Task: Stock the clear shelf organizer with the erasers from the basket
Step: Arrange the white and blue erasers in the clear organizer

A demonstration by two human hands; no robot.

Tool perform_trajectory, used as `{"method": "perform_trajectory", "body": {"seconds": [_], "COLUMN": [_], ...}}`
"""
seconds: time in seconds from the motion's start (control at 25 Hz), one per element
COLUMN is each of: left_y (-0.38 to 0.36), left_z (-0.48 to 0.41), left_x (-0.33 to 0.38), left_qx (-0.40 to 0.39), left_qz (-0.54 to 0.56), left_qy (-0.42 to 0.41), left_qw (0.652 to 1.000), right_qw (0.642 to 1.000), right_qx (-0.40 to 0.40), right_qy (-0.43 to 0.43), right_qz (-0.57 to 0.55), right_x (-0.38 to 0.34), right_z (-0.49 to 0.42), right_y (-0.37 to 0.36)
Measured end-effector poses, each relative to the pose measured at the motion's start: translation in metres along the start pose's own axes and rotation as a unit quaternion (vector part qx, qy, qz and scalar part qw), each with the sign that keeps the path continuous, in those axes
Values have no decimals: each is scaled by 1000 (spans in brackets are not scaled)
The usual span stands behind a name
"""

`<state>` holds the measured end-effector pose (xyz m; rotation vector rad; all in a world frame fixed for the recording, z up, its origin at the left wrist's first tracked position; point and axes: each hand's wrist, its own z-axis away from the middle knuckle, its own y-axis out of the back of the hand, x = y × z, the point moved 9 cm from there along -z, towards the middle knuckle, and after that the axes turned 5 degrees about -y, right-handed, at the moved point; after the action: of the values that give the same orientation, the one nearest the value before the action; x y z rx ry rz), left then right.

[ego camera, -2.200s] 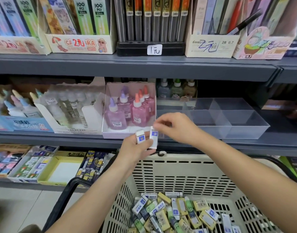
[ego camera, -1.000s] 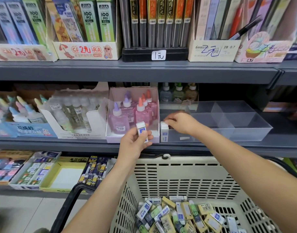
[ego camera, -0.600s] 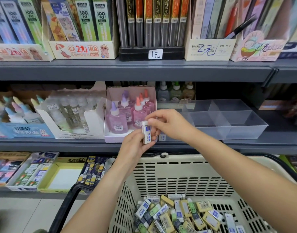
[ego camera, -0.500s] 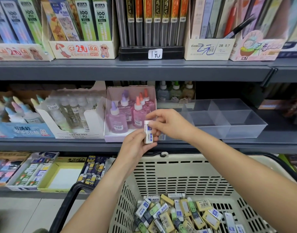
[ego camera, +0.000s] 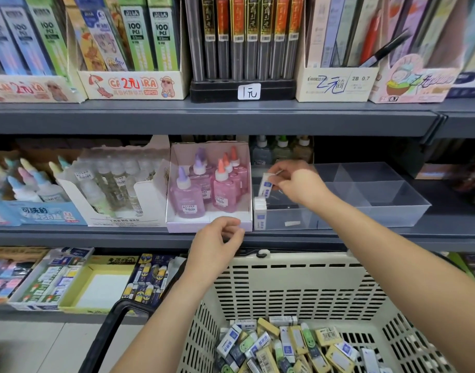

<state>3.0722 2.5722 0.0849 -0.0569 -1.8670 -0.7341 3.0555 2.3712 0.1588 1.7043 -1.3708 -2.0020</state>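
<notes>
My right hand point(ego camera: 298, 184) pinches a white eraser with a blue label point(ego camera: 266, 185) over the left front compartment of the clear shelf organizer point(ego camera: 387, 208) on the middle shelf. One white eraser point(ego camera: 260, 215) stands upright in that compartment's front left corner. My left hand point(ego camera: 217, 243) hovers below, in front of the shelf edge, fingers loosely curled and holding nothing. The beige basket point(ego camera: 298, 286) sits low in the view, with several mixed erasers point(ego camera: 284, 345) in white, yellow and green wrappers on its bottom.
A pink box of glue bottles point(ego camera: 209, 189) stands directly left of the organizer, with a white box of clear bottles point(ego camera: 112, 189) beyond it. Pencil-lead boxes line the upper shelf point(ego camera: 204, 117). Trays of erasers point(ego camera: 69, 278) sit on the lower shelf left of the basket.
My right hand took the eraser from my left hand and carried it up and right over the organizer. My left hand, now without an eraser, dropped slightly.
</notes>
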Motion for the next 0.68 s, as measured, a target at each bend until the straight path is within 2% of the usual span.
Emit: {"method": "perform_trajectory", "body": {"seconds": [0.24,0.36,0.44,0.56,0.6,0.68], "left_y": [-1,1,6,11,8,-6], "left_z": [-1,1,8,29,39,64], "left_x": [-2,1,7,31,39,45], "left_qx": [-11,6,30,33,10,-82], "left_qz": [-60,-60,-38,-45,-66,-105], "left_qy": [-12,-23,-35,-71,-89,-90], "left_qw": [998,998,998,996,994,987], "right_qw": [986,982,990,996,992,985], "right_qx": [-137,-160,-117,-15,-15,-71], "right_qy": [-10,-2,15,63,78,82], "right_qz": [97,104,76,-58,-99,-135], "right_x": [12,10,4,1,5,24], "right_z": [-4,2,8,50,72,118], "right_y": [-44,-45,-28,12,17,8]}}
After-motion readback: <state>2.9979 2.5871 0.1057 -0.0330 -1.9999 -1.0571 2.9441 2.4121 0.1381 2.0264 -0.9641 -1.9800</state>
